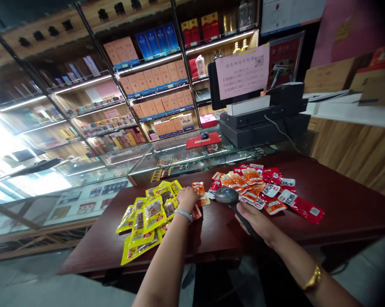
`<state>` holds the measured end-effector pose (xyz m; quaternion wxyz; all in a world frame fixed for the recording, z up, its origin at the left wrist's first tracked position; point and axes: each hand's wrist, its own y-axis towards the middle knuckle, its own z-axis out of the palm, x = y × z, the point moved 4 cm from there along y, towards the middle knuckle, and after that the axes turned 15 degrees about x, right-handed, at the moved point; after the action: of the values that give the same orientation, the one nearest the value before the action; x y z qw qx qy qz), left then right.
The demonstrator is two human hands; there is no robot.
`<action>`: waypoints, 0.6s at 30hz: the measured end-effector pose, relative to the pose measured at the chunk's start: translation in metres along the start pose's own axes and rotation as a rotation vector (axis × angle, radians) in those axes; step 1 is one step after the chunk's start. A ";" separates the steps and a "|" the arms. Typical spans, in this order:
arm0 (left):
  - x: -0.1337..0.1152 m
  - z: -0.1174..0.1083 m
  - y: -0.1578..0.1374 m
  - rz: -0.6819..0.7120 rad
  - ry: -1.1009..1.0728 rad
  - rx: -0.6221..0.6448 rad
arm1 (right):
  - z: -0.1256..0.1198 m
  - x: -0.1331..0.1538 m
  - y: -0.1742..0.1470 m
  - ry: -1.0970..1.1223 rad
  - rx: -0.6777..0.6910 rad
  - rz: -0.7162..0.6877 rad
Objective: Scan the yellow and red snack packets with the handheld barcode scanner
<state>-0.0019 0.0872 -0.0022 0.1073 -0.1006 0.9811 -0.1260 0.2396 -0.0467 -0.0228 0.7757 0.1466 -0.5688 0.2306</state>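
My right hand (253,219) is wrapped around the grip of a dark grey barcode scanner (227,195), whose head points left over the table. My left hand (186,198), wearing a pale bangle, is low over the table with its fingers curled at an orange snack packet (205,201); the fingertips are partly hidden. Another orange packet (198,187) lies just beyond those fingers. Yellow snack packets (154,214) with clear windows are piled left of that hand. Behind the scanner spreads a heap of orange packets (250,175) and red-and-white packets (303,206).
All the packets lie on a dark red-brown table (211,238). Beyond it is a glass display counter (141,164) with a mouse (204,135) on a red mat. A black register (266,128) and a monitor with a pink notice (243,71) stand behind. Boxed goods fill the wall shelves.
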 end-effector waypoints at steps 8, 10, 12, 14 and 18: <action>-0.002 0.000 0.005 0.105 -0.343 -0.136 | -0.002 -0.001 0.000 -0.045 0.016 -0.041; -0.006 0.005 0.001 0.147 -0.457 -0.167 | -0.001 -0.001 0.002 -0.058 0.024 -0.047; -0.011 0.010 -0.002 0.185 -0.562 -0.186 | 0.002 -0.001 0.003 -0.077 0.036 -0.052; -0.016 0.016 -0.005 0.213 -0.654 -0.198 | 0.004 0.000 0.004 -0.096 0.047 -0.052; -0.018 0.023 -0.010 0.270 -0.806 -0.206 | 0.005 0.004 0.002 -0.080 0.023 -0.046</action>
<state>0.0226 0.0768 -0.0180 0.4864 -0.0228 0.8726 0.0371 0.2352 -0.0470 -0.0177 0.7558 0.1776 -0.5932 0.2131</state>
